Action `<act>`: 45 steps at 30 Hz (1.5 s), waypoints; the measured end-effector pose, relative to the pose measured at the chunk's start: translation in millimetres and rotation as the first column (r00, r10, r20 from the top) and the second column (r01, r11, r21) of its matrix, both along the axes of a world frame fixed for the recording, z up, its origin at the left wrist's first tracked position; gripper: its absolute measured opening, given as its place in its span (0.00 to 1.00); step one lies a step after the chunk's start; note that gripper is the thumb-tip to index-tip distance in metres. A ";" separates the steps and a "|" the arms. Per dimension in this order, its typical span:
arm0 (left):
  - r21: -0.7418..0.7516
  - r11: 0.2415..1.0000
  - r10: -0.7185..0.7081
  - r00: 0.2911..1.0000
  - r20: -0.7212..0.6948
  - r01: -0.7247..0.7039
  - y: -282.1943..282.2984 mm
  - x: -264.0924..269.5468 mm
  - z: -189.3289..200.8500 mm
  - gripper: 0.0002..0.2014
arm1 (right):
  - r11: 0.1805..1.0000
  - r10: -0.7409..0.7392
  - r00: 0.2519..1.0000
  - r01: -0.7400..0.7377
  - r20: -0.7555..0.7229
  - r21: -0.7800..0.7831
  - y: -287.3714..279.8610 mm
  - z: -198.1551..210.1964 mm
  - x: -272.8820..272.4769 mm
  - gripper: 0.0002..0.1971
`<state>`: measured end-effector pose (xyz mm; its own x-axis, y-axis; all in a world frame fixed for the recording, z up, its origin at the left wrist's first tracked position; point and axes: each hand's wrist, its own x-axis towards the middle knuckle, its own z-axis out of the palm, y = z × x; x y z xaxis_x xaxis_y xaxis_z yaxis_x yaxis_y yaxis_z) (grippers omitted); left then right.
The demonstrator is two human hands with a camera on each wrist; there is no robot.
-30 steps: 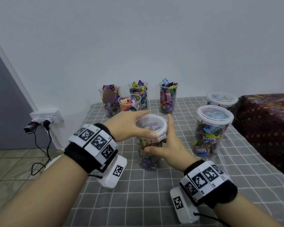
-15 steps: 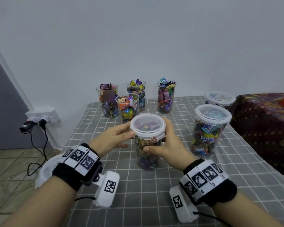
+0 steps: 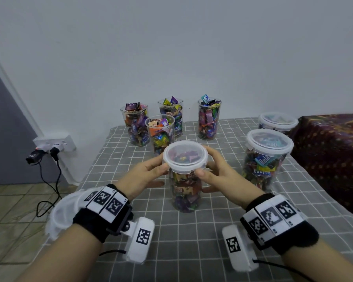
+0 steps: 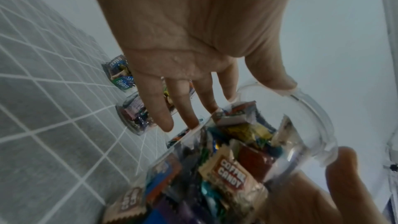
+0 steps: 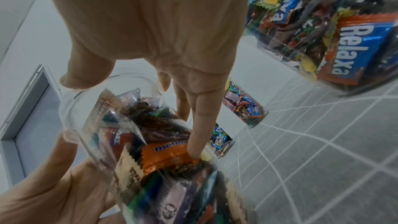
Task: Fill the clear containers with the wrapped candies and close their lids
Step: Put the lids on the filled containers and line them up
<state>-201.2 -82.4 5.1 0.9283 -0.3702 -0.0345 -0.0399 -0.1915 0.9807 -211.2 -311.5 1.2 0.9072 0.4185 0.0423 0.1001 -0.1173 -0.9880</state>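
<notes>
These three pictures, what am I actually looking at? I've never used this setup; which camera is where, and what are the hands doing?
There is no machine: a person works with bare hands, wearing black wristbands with white marker tiles. The wide picture comes from a camera on their head; the two close, tilted ones come from cameras under each wrist, looking along the palm.

On the grey checked cloth stand four open cups of wrapped candies at the back and two lidded jars on the right.

In the middle, the left hand and right hand press the lid onto a filled container: thumbs on the rim, fingers along its wall. Whether it has fully snapped shut is unclear.
</notes>
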 end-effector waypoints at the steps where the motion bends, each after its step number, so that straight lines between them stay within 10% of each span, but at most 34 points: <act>1: -0.011 1.000 0.002 1.000 0.002 -0.002 -0.6 0.3 -1.2 0.40 | 1.000 0.001 1.000 -0.001 -0.001 0.002 -0.4 -0.3 0.5 0.32; 19: -0.035 0.999 0.005 0.999 -0.050 -0.007 4.0 7.2 -3.4 0.44 | 0.995 -0.089 0.995 0.091 0.037 -0.051 7.6 2.6 -1.4 0.33; 25: 0.037 0.999 -0.037 0.997 -0.074 0.040 6.7 18.9 11.1 0.31 | 0.975 0.007 0.996 0.014 0.094 -0.223 15.9 -9.0 12.0 0.50; 33: -0.044 0.929 0.369 0.925 0.094 -0.366 11.3 52.8 33.7 0.37 | 0.932 -0.224 0.960 0.261 0.167 -0.251 22.8 -16.9 46.3 0.47; 39: -0.026 0.855 0.514 0.841 0.167 -0.517 6.8 92.9 25.0 0.39 | 0.834 -0.492 0.852 0.520 0.179 -0.185 14.9 -24.0 89.4 0.49; 45: 0.023 0.860 0.504 0.855 0.122 -0.510 -1.5 116.9 10.0 0.71 | 0.569 -0.768 0.606 0.794 0.206 -0.212 6.5 -19.1 127.6 0.45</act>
<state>-84.3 -83.9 15.1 0.9857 0.1529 0.0703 -0.0276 -0.2649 0.9639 -83.6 -305.0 -17.9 0.8839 -0.4465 0.1389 -0.0773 -0.4325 -0.8983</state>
